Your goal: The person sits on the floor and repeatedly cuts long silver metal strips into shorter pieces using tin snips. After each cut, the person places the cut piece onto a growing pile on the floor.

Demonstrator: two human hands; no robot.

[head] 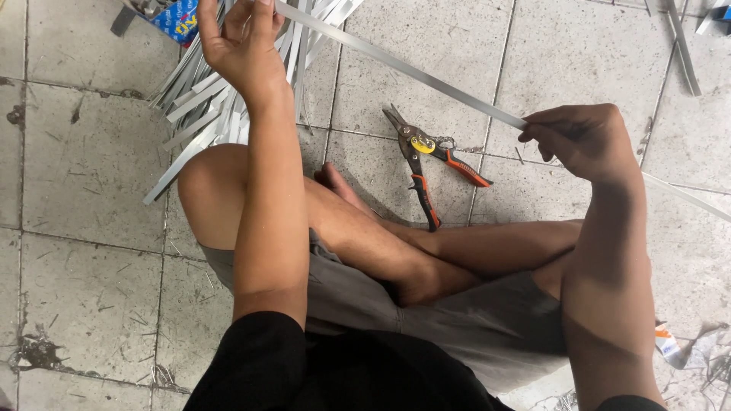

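I sit cross-legged on a tiled floor. A long thin metal strip runs slantwise from the top middle down to the right edge. My left hand grips its upper end near the top of the view. My right hand pinches the strip farther along, at the right. Tin snips with orange and black handles lie shut on the floor between my hands, just beyond my foot.
A pile of several cut metal strips lies fanned on the floor at the upper left, behind my left arm. A blue box sits at the top left. More strips lie at the top right. Scraps lie at the lower right.
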